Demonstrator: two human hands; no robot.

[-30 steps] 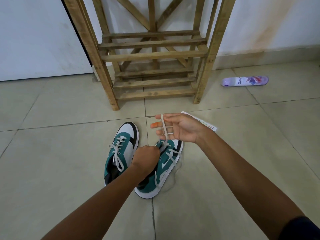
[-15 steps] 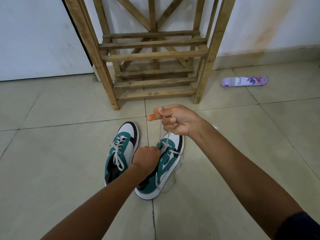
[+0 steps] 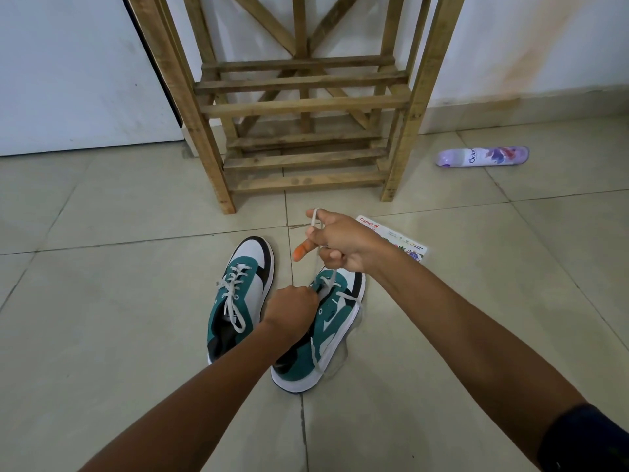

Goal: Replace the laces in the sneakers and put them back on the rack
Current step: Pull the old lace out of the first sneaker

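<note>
Two teal, white and black sneakers lie on the tiled floor in front of the wooden rack (image 3: 299, 107). The left sneaker (image 3: 243, 294) is laced with a white lace. The right sneaker (image 3: 323, 335) is tipped on its side, and my left hand (image 3: 291, 310) grips it at the tongue and eyelets. My right hand (image 3: 337, 241) is raised above its toe, with the white lace (image 3: 317, 258) wound round the fingers and running taut down to the shoe. A loose lace end hangs along the sole.
A purple spray can (image 3: 483, 156) lies on the floor to the right of the rack. A flat printed card (image 3: 405, 241) lies behind my right hand. White walls stand behind the rack, with open floor tiles all around.
My right hand opened with the lace across its fingers, closed into a fist while lifting, and now holds the lace looped round the fingers, slightly lower. The left hand stayed on the shoe.
</note>
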